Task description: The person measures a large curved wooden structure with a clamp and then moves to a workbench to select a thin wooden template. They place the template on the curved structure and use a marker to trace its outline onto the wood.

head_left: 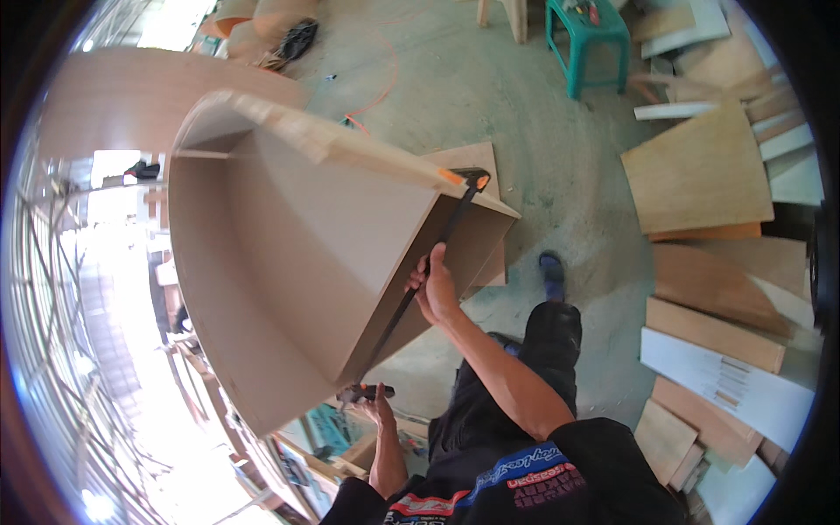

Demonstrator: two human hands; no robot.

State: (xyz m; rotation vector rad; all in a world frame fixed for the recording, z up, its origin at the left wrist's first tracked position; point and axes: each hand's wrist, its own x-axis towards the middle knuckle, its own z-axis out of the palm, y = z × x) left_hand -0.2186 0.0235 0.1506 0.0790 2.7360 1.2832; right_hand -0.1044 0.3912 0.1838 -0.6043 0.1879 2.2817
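Note:
A large open cabinet box of brown board (289, 254) fills the left middle of the head view, tipped on its side. A long black bar clamp (437, 241) with orange jaw pads runs along its right side panel. My right hand (435, 289) grips the clamp's bar about halfway along, pressed against the panel. My left hand (378, 404) is lower down at the clamp's black handle end (366, 394), fingers curled around it. My dark trousers and shoe (551, 273) show below the box.
Cut boards and panels (700, 175) lie stacked across the concrete floor on the right. A green plastic stool (588, 39) stands at the top. An orange cable (372, 96) trails over the floor. Wooden frames (350, 455) lie under the box.

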